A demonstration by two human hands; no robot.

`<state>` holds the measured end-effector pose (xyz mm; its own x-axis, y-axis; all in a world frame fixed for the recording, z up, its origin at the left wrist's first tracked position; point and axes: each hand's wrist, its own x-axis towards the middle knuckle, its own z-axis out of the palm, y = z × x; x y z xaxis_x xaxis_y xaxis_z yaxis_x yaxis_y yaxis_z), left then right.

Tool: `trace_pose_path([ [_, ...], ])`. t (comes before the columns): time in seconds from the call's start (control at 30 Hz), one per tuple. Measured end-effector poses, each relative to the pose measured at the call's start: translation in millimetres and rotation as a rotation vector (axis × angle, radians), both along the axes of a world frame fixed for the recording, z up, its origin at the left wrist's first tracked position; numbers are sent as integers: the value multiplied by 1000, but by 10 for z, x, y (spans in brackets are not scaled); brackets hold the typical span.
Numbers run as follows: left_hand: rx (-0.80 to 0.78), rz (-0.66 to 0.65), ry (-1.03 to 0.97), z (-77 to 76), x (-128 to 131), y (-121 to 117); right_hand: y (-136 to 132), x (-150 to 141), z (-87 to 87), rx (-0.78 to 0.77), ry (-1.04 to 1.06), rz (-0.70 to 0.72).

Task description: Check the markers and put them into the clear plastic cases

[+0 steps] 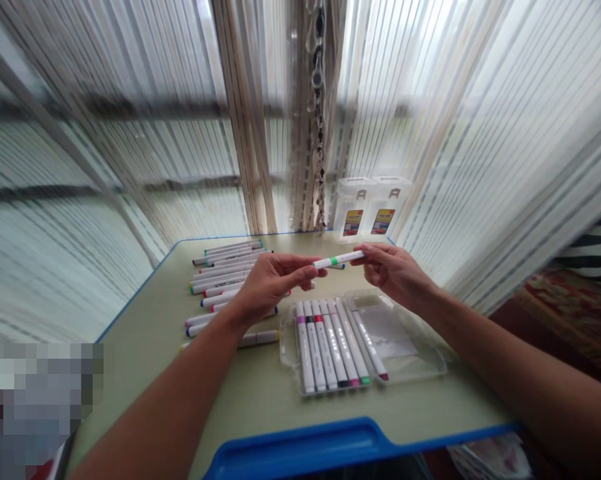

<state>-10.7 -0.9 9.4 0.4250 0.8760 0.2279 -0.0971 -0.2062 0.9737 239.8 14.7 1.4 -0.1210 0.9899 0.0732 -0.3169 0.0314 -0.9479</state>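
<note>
A white marker with a green band is held level above the table, one end in each hand. My left hand pinches its left end between thumb and fingers. On the other end, my right hand is closed in a pinch. Below the hands lies an open clear plastic case, with several white markers side by side in its left half. One marker with a dark red tip rests slanted near the hinge. Left of the case, several loose markers lie in a rough column, partly hidden by my left hand.
The pale green table has a blue raised edge at the front. Two clear containers with labels stand at the back right. String curtains hang behind the table. A patterned rug shows at the right.
</note>
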Motion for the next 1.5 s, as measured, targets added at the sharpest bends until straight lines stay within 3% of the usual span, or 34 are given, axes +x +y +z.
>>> trace_pose_path([
  [0.2, -37, 42, -33, 11, 11, -4, -21, -17, 16, 55, -24, -32],
  [0.4, -136, 173, -59, 48, 36, -10, -58, -17, 27, 137, -90, -54],
  [0.63, -126, 263, -26, 17, 33, 17, -111, -49, 48, 173, -134, -32],
  [1.5, -49, 247, 95, -12, 91, -4, -194, -82, 46, 198, -253, 44],
])
